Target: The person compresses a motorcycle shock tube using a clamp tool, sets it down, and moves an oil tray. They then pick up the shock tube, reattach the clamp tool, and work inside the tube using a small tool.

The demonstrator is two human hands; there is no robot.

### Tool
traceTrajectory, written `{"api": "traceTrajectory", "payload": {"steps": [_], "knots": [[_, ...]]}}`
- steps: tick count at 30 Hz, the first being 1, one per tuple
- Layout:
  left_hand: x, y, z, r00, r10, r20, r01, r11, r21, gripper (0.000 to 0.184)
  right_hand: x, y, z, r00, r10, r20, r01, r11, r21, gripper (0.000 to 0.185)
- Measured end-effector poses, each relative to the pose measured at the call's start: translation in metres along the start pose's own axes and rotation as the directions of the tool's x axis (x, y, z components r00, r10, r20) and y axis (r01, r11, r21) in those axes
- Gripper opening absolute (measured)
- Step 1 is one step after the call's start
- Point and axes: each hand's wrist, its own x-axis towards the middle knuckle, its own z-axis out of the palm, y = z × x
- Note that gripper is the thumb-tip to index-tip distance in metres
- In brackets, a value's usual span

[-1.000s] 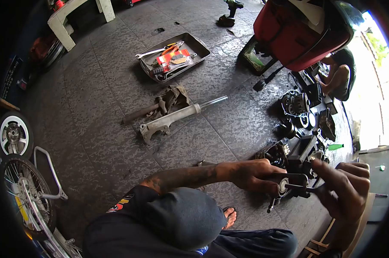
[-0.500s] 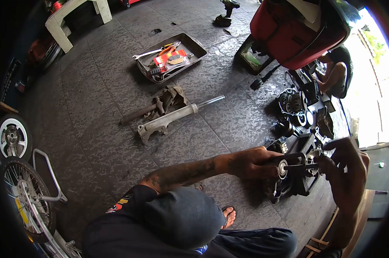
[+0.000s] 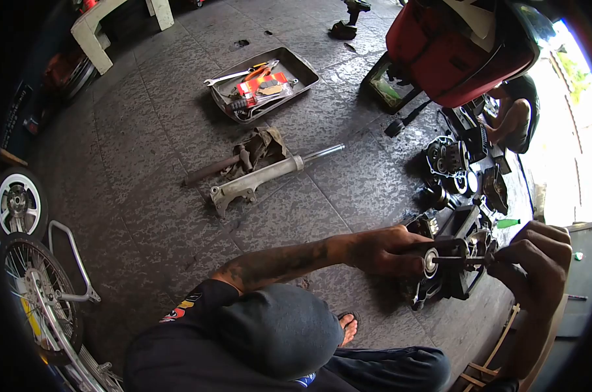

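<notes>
My left hand (image 3: 394, 253) is closed around a dark metal part whose near end carries a shiny round ring (image 3: 430, 260). From that ring a thin metal rod (image 3: 449, 259) runs to the right, through or past a dark crosspiece (image 3: 464, 251). My right hand (image 3: 538, 258) pinches the rod's far end between thumb and fingers. Both hands are above a black metal frame (image 3: 462, 225) with engine parts around it. How the held pieces join is too small to make out.
A fork leg (image 3: 260, 179) lies on the tiled floor beside a hammer (image 3: 224, 168) and a rag (image 3: 268, 140). Beyond is a tool tray (image 3: 302, 75). An engine block (image 3: 447, 157) sits on the right, near a crouching person (image 3: 521, 114). Wheels (image 3: 21, 204) stand left.
My right hand has moved slightly right, and its raised fingers have curled down at the rod's end. More of the rod shows. My left hand keeps its grip; the view has shifted slightly.
</notes>
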Motion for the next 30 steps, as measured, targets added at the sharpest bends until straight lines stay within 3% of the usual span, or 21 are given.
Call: {"api": "traceTrajectory", "payload": {"steps": [3, 4, 9, 11, 12, 13, 14, 16, 17, 19, 21, 22, 23, 25, 26, 27, 30], "knots": [[0.001, 0.008, 0.002, 0.996, -0.067, 0.06, 0.068, 0.998, -0.003, 0.057, -0.007, -0.001, 0.003, 1.0, 0.028, 0.007, -0.028, 0.999, -0.038, 0.038], [0.0, 0.005, 0.005, 0.999, -0.046, 0.027, 0.046, 0.999, 0.002, 0.056, -0.005, -0.001, -0.003, 0.999, 0.028, 0.036, -0.029, 0.999, 0.025, 0.039], [0.0, -0.003, 0.005, 1.0, -0.005, -0.005, 0.006, 1.0, 0.022, 0.057, -0.008, -0.003, 0.004, 0.996, 0.088, -0.018, -0.087, 0.995, 0.046, 0.03], [0.001, -0.004, 0.006, 1.0, -0.016, -0.013, 0.017, 0.999, 0.042, 0.058, -0.012, -0.008, 0.0, 0.922, 0.319, 0.217, -0.35, 0.928, 0.124, 0.026], [0.001, -0.004, 0.007, 1.0, -0.007, -0.002, 0.007, 1.0, 0.019, 0.058, -0.012, -0.005, -0.009, 0.895, 0.317, 0.313, -0.376, 0.915, 0.149, 0.013], [0.002, -0.003, 0.007, 1.0, 0.004, 0.008, -0.004, 1.0, -0.004, 0.058, -0.007, -0.003, -0.005, 0.893, 0.325, 0.312, -0.382, 0.913, 0.141, 0.013], [0.001, 0.001, 0.005, 1.0, 0.01, 0.015, -0.01, 1.0, -0.015, 0.058, -0.002, -0.003, 0.004, 0.969, 0.228, 0.09, -0.243, 0.945, 0.219, 0.01], [0.001, 0.01, 0.001, 1.0, 0.011, 0.007, -0.011, 0.997, 0.08, 0.058, 0.003, 0.005, -0.005, 1.0, -0.006, -0.002, 0.006, 0.976, 0.22, 0.021], [0.002, 0.008, 0.001, 0.999, 0.031, 0.04, -0.033, 0.998, 0.054, 0.058, 0.004, 0.009, -0.009, 0.995, -0.076, 0.069, 0.062, 0.981, 0.183, 0.025], [0.002, 0.005, 0.001, 0.997, 0.07, 0.01, -0.071, 0.996, 0.046, 0.059, 0.001, 0.016, -0.005, 0.992, -0.121, 0.021, 0.117, 0.982, 0.148, 0.023], [-0.001, 0.007, -0.002, 0.998, 0.05, 0.024, -0.051, 0.998, 0.043, 0.054, -0.006, 0.019, 0.0, 0.991, -0.12, 0.053, 0.106, 0.971, 0.212, 0.022], [-0.002, 0.008, -0.004, 0.999, 0.01, 0.037, -0.012, 0.999, 0.053, 0.051, -0.005, 0.01, -0.003, 0.994, -0.039, 0.099, 0.031, 0.996, 0.08, 0.023], [-0.001, 0.006, -0.004, 0.999, 0.016, 0.04, -0.018, 0.999, 0.049, 0.051, -0.008, 0.007, -0.005, 0.994, -0.035, 0.103, 0.028, 0.997, 0.074, 0.023], [-0.002, 0.004, -0.006, 1.0, 0.014, 0.027, -0.016, 0.998, 0.061, 0.051, -0.009, 0.003, -0.007, 0.993, -0.003, 0.12, -0.036, 0.948, 0.317, 0.02], [-0.003, 0.003, -0.006, 1.0, 0.013, 0.023, -0.014, 0.998, 0.065, 0.051, -0.006, 0.002, -0.006, 0.999, -0.037, -0.013, 0.039, 0.942, 0.334, 0.017], [-0.004, 0.001, -0.007, 1.0, 0.011, 0.018, -0.012, 0.998, 0.068, 0.051, -0.003, 0.003, -0.002, 0.999, -0.04, -0.009, 0.041, 0.941, 0.335, 0.017], [-0.003, 0.002, -0.008, 1.0, 0.01, -0.002, -0.01, 0.999, 0.033, 0.05, 0.001, 0.012, 0.005, 0.995, -0.063, -0.074, 0.073, 0.987, 0.141, 0.014]]}}
